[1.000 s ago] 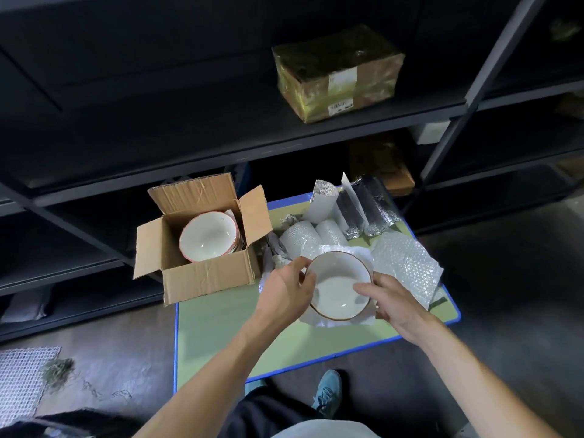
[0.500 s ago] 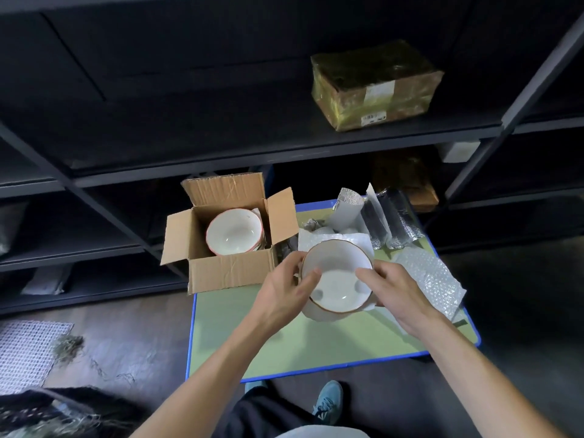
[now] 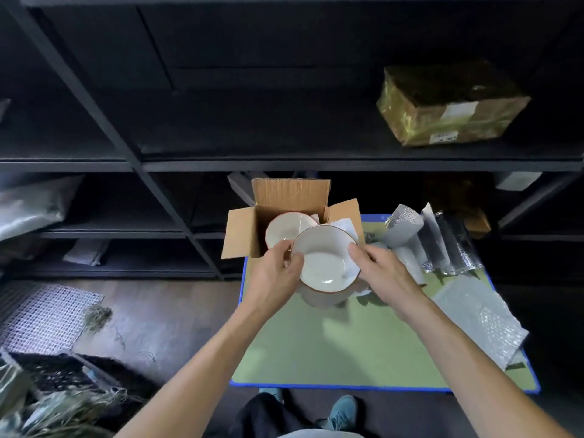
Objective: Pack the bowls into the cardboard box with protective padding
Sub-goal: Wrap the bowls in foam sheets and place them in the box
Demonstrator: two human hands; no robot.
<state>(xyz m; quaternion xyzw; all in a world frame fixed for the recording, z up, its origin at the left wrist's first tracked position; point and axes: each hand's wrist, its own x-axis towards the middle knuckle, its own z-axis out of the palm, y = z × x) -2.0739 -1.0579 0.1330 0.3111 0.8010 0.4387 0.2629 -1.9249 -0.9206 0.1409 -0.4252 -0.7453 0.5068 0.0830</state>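
Note:
A white bowl with a brown rim (image 3: 325,260) is held in the air, tilted toward me, with white padding wrapped under it. My left hand (image 3: 275,273) grips its left rim and my right hand (image 3: 382,273) grips its right side together with the padding. It hangs over the near right corner of the open cardboard box (image 3: 240,235). Inside the box sits another white bowl (image 3: 284,229), partly hidden by the held one.
The box stands at the far left corner of a low green table with a blue edge (image 3: 331,352). Bubble wrap (image 3: 480,320) and silver foil padding rolls (image 3: 442,241) lie on its right side. Dark metal shelving (image 3: 284,162) rises behind, bearing a taped parcel (image 3: 448,102).
Both hands have lifted the bowl with its padding off the table and carried it left and away from me, to the box's edge.

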